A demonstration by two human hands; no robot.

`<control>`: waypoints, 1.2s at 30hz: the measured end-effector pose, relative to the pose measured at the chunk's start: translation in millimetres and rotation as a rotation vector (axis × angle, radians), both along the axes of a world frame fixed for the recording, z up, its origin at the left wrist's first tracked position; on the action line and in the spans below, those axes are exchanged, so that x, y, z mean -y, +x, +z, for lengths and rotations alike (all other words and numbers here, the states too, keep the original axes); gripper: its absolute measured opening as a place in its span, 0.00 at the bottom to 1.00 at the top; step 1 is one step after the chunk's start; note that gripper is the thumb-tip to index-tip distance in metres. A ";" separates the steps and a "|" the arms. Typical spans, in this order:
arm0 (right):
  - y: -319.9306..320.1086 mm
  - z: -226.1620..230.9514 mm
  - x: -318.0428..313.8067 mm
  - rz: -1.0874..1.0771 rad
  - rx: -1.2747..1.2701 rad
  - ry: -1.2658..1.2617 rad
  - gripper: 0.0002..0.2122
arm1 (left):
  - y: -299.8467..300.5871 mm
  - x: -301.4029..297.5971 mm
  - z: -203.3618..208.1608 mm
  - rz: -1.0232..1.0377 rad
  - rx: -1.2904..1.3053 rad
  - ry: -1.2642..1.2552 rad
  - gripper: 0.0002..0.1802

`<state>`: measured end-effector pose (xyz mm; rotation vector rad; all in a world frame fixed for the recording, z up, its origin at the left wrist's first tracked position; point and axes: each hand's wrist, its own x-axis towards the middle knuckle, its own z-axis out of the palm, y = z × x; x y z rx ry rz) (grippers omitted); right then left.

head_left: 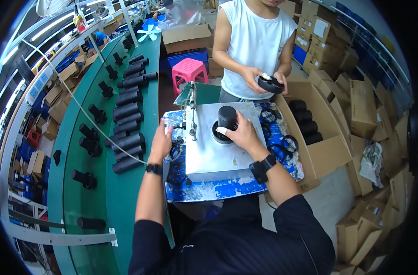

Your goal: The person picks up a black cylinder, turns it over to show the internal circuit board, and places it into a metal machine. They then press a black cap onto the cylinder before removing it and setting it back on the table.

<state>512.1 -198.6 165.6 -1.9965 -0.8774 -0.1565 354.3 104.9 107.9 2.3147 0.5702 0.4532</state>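
My right hand (241, 133) is wrapped round a black ribbed cylinder (227, 116), its thumb lying across the front. The cylinder stands upright on a round black base on top of a silver metal box (209, 158). Left of the box, my left hand (161, 141) is raised with its fingers stretched out, holding nothing that I can see. It is nearest to a metal clamp-like fixture (192, 112) on the box's left side and to thin tubing beside it. Across the box, a person in a white sleeveless top holds a round black part (270, 84) in both hands.
To the left runs a green bench (110, 197) with rows of black cylinders (127, 111) and flanged black parts (97, 113). Black rings (289, 144) lie on the worn blue table at right. Beyond them stands an open carton (330, 153) of black cylinders. A pink stool (189, 68) is behind.
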 end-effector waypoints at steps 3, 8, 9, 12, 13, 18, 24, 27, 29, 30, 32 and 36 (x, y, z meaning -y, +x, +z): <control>1.9 3.2 5.8 -0.020 0.009 0.001 0.32 | -47.8 56.4 25.3 0.132 0.528 -0.108 0.22; 20.9 46.3 6.2 0.069 0.018 0.322 0.28 | -176.0 129.4 34.4 -0.005 0.448 -0.266 0.17; 19.2 75.2 3.8 0.052 0.117 0.613 0.26 | -186.2 124.5 36.6 0.025 0.447 -0.263 0.17; -59.6 162.1 5.4 0.339 -0.080 0.911 0.23 | -224.8 124.5 57.4 -0.021 0.435 -0.058 0.24; -88.4 158.7 1.4 0.476 0.062 0.806 0.23 | -228.5 133.4 64.9 0.003 0.424 -0.060 0.24; -181.9 69.4 -21.9 0.572 0.829 0.368 0.13 | -200.9 170.4 108.5 -0.072 0.968 0.421 0.32; -211.5 37.0 -42.3 0.616 0.771 0.461 0.13 | -245.5 162.5 82.3 -0.135 0.735 0.664 0.38; -213.6 35.1 -47.2 0.670 0.750 0.439 0.16 | -257.4 159.5 76.7 -0.084 0.651 0.684 0.40; -204.4 26.7 -49.3 0.667 0.554 0.301 0.20 | -267.9 143.0 73.3 0.082 0.597 0.673 0.38; -197.2 22.1 -50.2 0.664 0.460 0.229 0.22 | -270.4 129.2 72.7 0.216 0.561 0.647 0.35; -174.6 5.7 -44.7 0.603 0.042 0.214 0.24 | -281.3 69.9 71.9 0.442 0.521 0.709 0.34; -107.1 -43.4 -19.2 0.568 -0.687 0.266 0.17 | -336.2 -71.8 69.8 0.791 0.169 0.670 0.35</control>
